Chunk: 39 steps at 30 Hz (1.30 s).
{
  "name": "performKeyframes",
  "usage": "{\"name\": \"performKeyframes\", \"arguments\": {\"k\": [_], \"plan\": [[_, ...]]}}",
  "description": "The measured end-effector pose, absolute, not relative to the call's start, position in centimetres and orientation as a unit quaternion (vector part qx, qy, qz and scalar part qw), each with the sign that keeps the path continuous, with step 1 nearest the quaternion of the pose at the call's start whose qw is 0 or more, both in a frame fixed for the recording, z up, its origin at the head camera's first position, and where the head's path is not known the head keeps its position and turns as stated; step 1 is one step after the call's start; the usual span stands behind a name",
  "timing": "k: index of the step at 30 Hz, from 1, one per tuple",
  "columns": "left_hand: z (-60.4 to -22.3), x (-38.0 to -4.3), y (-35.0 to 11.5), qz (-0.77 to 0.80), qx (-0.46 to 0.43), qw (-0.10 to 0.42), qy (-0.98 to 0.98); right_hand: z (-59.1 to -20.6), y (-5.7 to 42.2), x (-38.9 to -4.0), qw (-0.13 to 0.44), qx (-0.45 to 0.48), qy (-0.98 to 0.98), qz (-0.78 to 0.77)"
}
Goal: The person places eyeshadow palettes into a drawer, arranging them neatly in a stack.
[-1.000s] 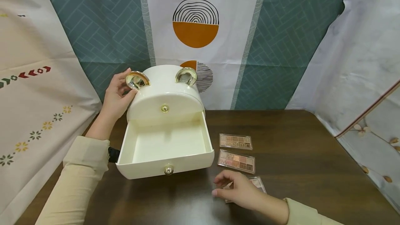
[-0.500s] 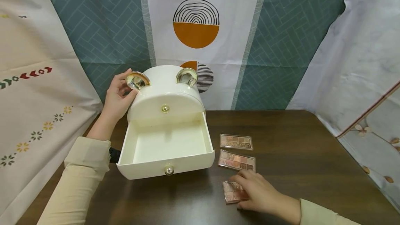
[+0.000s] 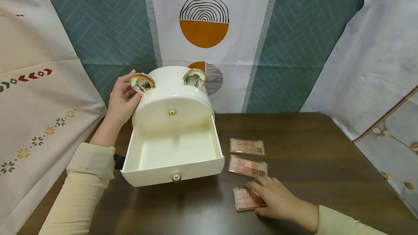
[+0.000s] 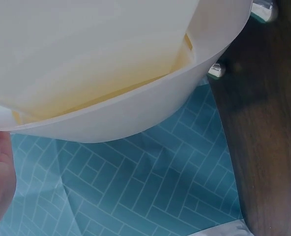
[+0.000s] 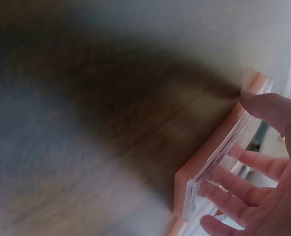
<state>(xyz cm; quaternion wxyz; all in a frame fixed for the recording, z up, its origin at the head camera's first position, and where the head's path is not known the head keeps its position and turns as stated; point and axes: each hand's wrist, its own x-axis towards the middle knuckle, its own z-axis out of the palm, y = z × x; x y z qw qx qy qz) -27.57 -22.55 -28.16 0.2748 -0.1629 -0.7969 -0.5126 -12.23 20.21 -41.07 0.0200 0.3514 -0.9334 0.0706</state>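
A white storage box [image 3: 171, 99] with gold bear ears stands on the table, its lower drawer [image 3: 179, 149] pulled out, with nothing inside it. My left hand [image 3: 119, 100] grips the box at its left gold ear [image 3: 143, 82], fingers behind and thumb in front. The left wrist view shows only part of that hand [image 4: 0, 182] at the box's edge. At the right, my right hand [image 3: 277, 198] holds the nearest eyeshadow palette [image 3: 243, 200] flat on the table. Its thumb touches the near edge; the fingers [image 5: 239, 189] lie across the clear lid.
Two more eyeshadow palettes, a pinkish one [image 3: 247, 166] and a brownish one [image 3: 247, 146], lie farther back beside the drawer. The dark wooden table [image 3: 303, 148] extends to the right. A patterned cloth [image 3: 212, 46] hangs behind the box.
My right hand has shifted right across the nearest palette, uncovering its left part, and now has thumb and fingers at its edges. The left hand and box have stayed put.
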Motion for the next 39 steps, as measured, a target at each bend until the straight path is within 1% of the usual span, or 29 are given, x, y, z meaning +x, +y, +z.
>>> {"name": "performKeyframes", "arguments": {"k": [11,19,24,29,33,39], "plan": [[-28.4,-27.7,-22.7,-0.521,-0.173,0.281,-0.787,-41.0,20.1,-12.9,0.038,0.373,-0.926,0.043],[-28.0,-27.6,-22.4,-0.514,-0.167,0.277,-0.795,-40.2,20.2,-12.5,0.079,0.386,-0.919,0.004],[-28.1,-27.7,-22.5,-0.511,-0.16,0.273,-0.799,-39.4,20.0,-12.2,0.065,0.399,-0.915,-0.002],[-28.1,-27.5,-22.7,-0.507,-0.158,0.273,-0.802,-38.1,19.7,-12.0,0.058,0.418,-0.906,-0.007],[-28.0,-27.4,-22.6,-0.51,-0.161,0.275,-0.799,-36.4,19.3,-11.7,0.072,0.436,-0.897,-0.023],[-28.0,-27.4,-22.5,-0.512,-0.165,0.269,-0.799,-33.0,18.8,-11.2,0.084,0.439,-0.894,-0.034]]}}
